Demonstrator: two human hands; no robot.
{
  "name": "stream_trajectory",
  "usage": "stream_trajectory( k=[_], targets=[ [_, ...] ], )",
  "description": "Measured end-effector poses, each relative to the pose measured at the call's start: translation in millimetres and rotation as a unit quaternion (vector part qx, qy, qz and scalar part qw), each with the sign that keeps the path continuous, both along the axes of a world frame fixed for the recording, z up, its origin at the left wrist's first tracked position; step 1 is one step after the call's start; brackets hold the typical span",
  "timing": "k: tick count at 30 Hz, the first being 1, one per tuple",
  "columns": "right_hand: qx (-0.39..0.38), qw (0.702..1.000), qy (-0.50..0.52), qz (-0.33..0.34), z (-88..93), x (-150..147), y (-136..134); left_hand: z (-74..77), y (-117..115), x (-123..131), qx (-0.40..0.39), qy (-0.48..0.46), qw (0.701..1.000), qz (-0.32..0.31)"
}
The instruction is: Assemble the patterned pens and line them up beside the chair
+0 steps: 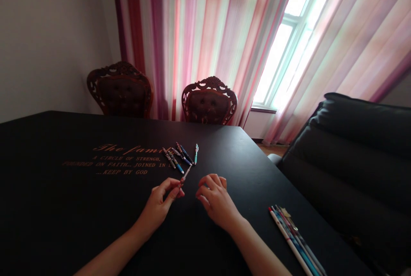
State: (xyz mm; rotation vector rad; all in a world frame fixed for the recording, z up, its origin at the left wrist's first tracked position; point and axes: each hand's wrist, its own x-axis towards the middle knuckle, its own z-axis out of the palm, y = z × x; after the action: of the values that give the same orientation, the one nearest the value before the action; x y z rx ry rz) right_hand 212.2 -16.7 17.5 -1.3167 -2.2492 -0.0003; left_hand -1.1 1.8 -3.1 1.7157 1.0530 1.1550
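Observation:
Between the thumb and fingertips of my left hand [163,197] is a slim pen [186,174], its thin pale end pointing up and away toward the pens on the table. My right hand [215,197] hovers just to the right, apart from that pen, with its fingers curled in and closed. Whatever its fingertips may hold is hidden. Beyond both hands lies a loose group of several patterned pens [173,158], some with blue parts. A green and white pen [196,154] rests at the right of this group.
The black table [80,207] carries printed gold lettering [122,164]. Several long pens or pencils [295,239] lie near its right edge. Two carved chairs [120,90] stand behind it, before striped curtains [205,32]. A black leather seat [353,160] is at the right.

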Motion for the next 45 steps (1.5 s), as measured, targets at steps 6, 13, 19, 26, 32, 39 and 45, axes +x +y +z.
stream_trajectory(
  k=[6,13,19,26,32,39,45],
  targets=[
    [0.066,0.962,0.262,-0.046,10.1,3,2,6.7,-6,1,0.045,0.104,0.993,0.008],
    [-0.010,0.887,0.456,-0.069,16.8,1,-2,4.7,-10,0,0.062,0.149,0.987,-0.003],
    [-0.036,0.876,0.478,-0.058,17.8,-3,-3,5.6,-11,1,0.065,0.165,0.984,-0.031],
    [-0.039,0.883,0.464,-0.053,17.3,-2,-3,8.5,-12,3,0.066,0.171,0.982,-0.035],
    [-0.055,0.893,0.445,-0.043,17.0,-3,-4,12.2,-13,4,0.073,0.181,0.980,-0.039],
    [-0.084,0.906,0.414,-0.039,10.1,5,4,10.7,-12,3,0.061,0.182,0.981,-0.027],
    [-0.054,0.981,0.134,-0.131,-14.1,34,20,8.2,-6,1,0.052,0.148,0.987,0.039]
  ],
)
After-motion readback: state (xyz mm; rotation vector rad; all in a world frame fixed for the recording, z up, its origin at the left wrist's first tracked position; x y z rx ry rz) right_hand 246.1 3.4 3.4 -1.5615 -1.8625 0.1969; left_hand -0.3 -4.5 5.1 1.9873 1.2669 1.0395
